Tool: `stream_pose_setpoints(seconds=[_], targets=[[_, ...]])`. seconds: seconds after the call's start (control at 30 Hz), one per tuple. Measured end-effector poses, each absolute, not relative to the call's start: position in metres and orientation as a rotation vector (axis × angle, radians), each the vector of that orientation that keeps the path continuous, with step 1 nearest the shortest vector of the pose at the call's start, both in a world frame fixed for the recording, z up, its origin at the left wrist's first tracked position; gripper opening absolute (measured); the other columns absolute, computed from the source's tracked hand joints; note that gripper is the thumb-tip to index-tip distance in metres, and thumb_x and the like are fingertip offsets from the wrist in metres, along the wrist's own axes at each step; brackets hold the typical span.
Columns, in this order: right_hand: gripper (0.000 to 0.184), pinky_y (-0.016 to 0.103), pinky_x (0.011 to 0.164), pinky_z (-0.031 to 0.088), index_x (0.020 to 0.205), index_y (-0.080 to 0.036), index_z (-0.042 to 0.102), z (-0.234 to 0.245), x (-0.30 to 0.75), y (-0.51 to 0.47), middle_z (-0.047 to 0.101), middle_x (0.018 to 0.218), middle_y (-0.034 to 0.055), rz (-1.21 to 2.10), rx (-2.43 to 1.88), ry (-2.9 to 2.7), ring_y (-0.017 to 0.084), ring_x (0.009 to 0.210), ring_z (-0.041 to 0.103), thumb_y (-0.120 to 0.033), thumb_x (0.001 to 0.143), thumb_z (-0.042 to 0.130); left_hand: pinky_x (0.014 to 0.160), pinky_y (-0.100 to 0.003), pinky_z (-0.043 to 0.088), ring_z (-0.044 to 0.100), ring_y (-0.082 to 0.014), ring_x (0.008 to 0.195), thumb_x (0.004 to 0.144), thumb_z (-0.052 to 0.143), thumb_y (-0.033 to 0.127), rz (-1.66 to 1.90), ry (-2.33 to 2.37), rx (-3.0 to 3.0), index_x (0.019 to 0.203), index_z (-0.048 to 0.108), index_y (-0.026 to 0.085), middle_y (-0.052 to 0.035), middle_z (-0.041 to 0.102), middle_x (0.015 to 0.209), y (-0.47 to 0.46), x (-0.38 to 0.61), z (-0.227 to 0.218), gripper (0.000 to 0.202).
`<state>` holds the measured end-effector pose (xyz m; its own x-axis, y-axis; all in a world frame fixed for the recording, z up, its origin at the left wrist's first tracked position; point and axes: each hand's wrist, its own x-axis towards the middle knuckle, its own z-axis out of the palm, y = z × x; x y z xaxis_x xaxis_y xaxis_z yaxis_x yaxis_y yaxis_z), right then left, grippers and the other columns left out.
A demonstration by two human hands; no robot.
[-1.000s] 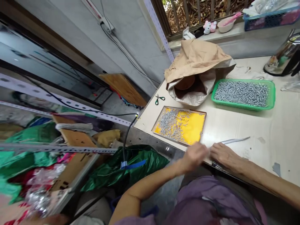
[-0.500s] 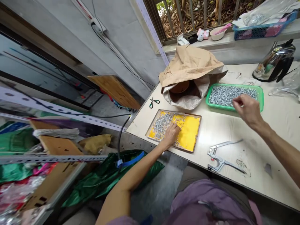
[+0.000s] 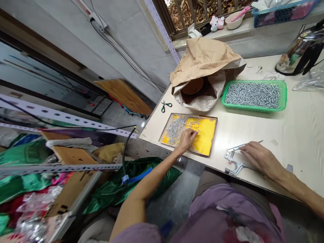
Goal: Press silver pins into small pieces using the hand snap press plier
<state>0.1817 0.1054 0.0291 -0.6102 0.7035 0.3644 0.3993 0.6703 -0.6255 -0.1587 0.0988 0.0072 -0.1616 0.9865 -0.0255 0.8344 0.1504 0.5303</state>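
Observation:
My left hand is over a shallow tray with a yellow bottom, its thumb and forefinger pinched at what looks like a small silvery metal pin. A heap of these metal pins covers the tray's left side. My right hand reaches across the handles of metal hand pliers with a C-shaped jaw. Its fingers are stretched out, the tips at the upper handle, and partly hide the tool. Behind it, a green plastic box holds many similar short metal pieces.
A brown paper bag gapes open behind the tray. Small scissors lie near the table's left edge. A steel kettle and clear plastic are at the back right. Green sacking lies below the table edge.
My right hand has come down from the green box to the pliers, its fingers now extended. My left hand has lifted slightly from the pins, still pinched. The view has shifted slightly.

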Motion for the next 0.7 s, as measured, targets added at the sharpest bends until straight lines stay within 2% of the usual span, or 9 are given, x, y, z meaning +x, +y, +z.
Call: stream_pose_setpoints(seconds=[0.07, 0.17, 0.27, 0.37, 0.47, 0.57, 0.7], targets=[[0.028, 0.032, 0.070, 0.056, 0.097, -0.021, 0.070, 0.031, 0.165, 0.112, 0.069, 0.085, 0.0067, 0.828, -0.873, -2.177, 0.018, 0.078, 0.067, -0.033, 0.097, 0.044, 0.058, -0.024, 0.042, 0.054, -0.0123, 0.058, 0.084, 0.060, 0.034, 0.700, 1.954, 1.453, 0.068, 0.063, 0.015, 0.0008, 0.057, 0.060, 0.099, -0.150, 0.015, 0.026], [0.029, 0.031, 0.067, 0.057, 0.111, -0.021, 0.068, 0.030, 0.121, 0.131, 0.072, 0.098, 0.0072, 1.194, -0.962, -2.005, 0.017, 0.077, 0.069, -0.033, 0.096, 0.046, 0.052, -0.021, 0.040, 0.050, -0.0091, 0.051, 0.075, 0.066, 0.049, 0.855, 1.743, 1.162, 0.068, 0.064, 0.014, 0.0025, 0.055, 0.055, 0.094, -0.134, 0.024, 0.036], [0.030, 0.028, 0.062, 0.057, 0.116, -0.017, 0.064, 0.020, 0.068, 0.145, 0.072, 0.080, 0.0038, 1.490, -1.016, -1.895, 0.015, 0.066, 0.069, -0.026, 0.094, 0.046, 0.050, -0.019, 0.040, 0.049, -0.0073, 0.051, 0.066, 0.073, 0.054, 0.954, 1.640, 1.015, 0.067, 0.063, 0.013, 0.0015, 0.059, 0.059, 0.086, -0.121, 0.031, 0.042], [0.018, 0.027, 0.062, 0.055, 0.098, -0.017, 0.066, 0.010, 0.031, 0.146, 0.071, 0.077, 0.0022, 1.418, -0.957, -1.954, 0.014, 0.066, 0.067, -0.022, 0.090, 0.051, 0.050, -0.019, 0.042, 0.050, -0.0074, 0.052, 0.067, 0.073, 0.049, 0.965, 1.680, 1.005, 0.068, 0.063, 0.014, 0.0008, 0.062, 0.062, 0.078, -0.115, 0.037, 0.036], [0.011, 0.033, 0.076, 0.054, 0.085, -0.018, 0.064, 0.005, 0.018, 0.142, 0.071, 0.085, 0.0054, 1.298, -0.948, -1.991, 0.017, 0.080, 0.066, -0.017, 0.087, 0.053, 0.050, -0.018, 0.042, 0.050, -0.0077, 0.051, 0.072, 0.068, 0.034, 0.945, 1.888, 1.108, 0.065, 0.063, 0.016, 0.0029, 0.059, 0.058, 0.073, -0.115, 0.040, 0.020], [0.014, 0.039, 0.088, 0.050, 0.091, -0.018, 0.064, 0.004, 0.020, 0.139, 0.069, 0.098, 0.0098, 1.147, -0.921, -2.082, 0.021, 0.095, 0.063, -0.013, 0.087, 0.051, 0.052, -0.017, 0.041, 0.051, -0.0076, 0.053, 0.072, 0.064, 0.023, 0.984, 2.058, 1.160, 0.063, 0.061, 0.016, 0.0040, 0.057, 0.058, 0.070, -0.117, 0.043, 0.012], [0.026, 0.043, 0.096, 0.048, 0.111, -0.017, 0.063, 0.009, 0.037, 0.136, 0.066, 0.117, 0.0139, 0.828, -0.761, -2.356, 0.024, 0.111, 0.059, -0.013, 0.087, 0.054, 0.048, -0.018, 0.043, 0.049, -0.0067, 0.048, 0.071, 0.068, 0.030, 1.045, 1.890, 0.985, 0.067, 0.059, 0.016, 0.0043, 0.058, 0.058, 0.062, -0.113, 0.049, 0.017]])
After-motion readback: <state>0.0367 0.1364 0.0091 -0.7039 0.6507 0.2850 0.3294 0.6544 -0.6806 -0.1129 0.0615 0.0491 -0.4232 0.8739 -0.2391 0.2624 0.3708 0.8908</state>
